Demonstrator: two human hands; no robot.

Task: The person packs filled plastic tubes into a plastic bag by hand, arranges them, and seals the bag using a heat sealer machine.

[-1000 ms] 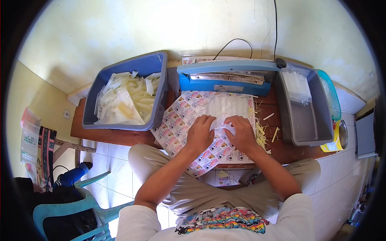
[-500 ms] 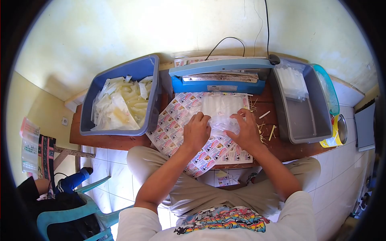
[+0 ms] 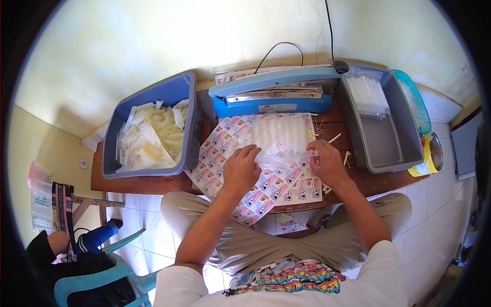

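A clear plastic bag (image 3: 281,134) packed with a row of whitish sticks lies flat on printed paper sheets (image 3: 217,162) in front of me. At the bag's lower left corner, my left hand (image 3: 242,170) has its fingers curled in and pinching the loose plastic. My right hand (image 3: 329,163) grips the film at the lower right corner, its thumb and forefinger bent. The loose mouth of the bag spreads between both hands. Just beyond stands a blue impulse sealer (image 3: 271,105) with its lever arm (image 3: 276,81) raised.
A blue-grey tub (image 3: 190,130) on the left holds pale yellowish filled plastic pieces. On the right, a grey tub (image 3: 376,148) contains packed bags (image 3: 367,96). Beside it are a teal basket (image 3: 420,105) and a yellow tin (image 3: 425,166). Straw-like scraps (image 3: 347,158) litter the wooden table.
My hands have moved apart and slightly toward me, from over the bag to its near corners. The view has shifted slightly. The bag stays on the paper.
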